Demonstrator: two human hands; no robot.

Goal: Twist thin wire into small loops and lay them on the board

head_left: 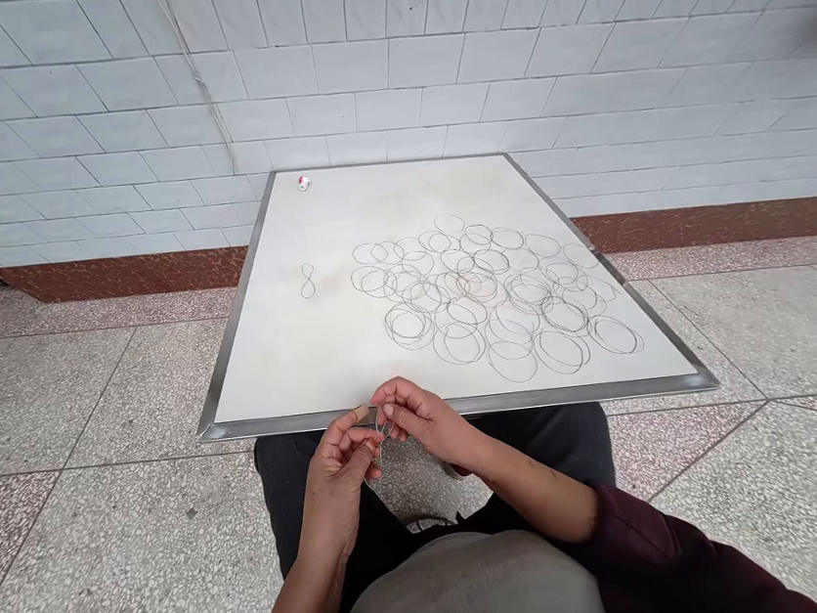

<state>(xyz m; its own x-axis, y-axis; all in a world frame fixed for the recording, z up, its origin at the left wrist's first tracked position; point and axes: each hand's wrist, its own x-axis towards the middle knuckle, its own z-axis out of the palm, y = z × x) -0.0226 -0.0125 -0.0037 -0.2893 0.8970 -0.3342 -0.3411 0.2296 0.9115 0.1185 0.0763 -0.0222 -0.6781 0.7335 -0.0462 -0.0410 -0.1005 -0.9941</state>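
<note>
A thin wire loop (381, 450) is pinched between my two hands, just below the table's near edge. My left hand (337, 472) grips its lower part between thumb and fingers; a tan bandage or tape wraps one fingertip. My right hand (421, 418) closes thumb and forefinger on the upper part of the wire, which looks crossed or twisted there. The exact shape is partly hidden by my fingers. On the table's left lies a wire figure-eight (308, 280). Many thin wire rings (461, 340) overlap in a loose spread across the middle and right.
The white table (274, 361) has a grey metal rim. A small red and white object (304, 183) sits at its far left corner. Behind stands a white tiled wall (386, 107) with a cord (198, 80) hanging down. My knees are under the near edge.
</note>
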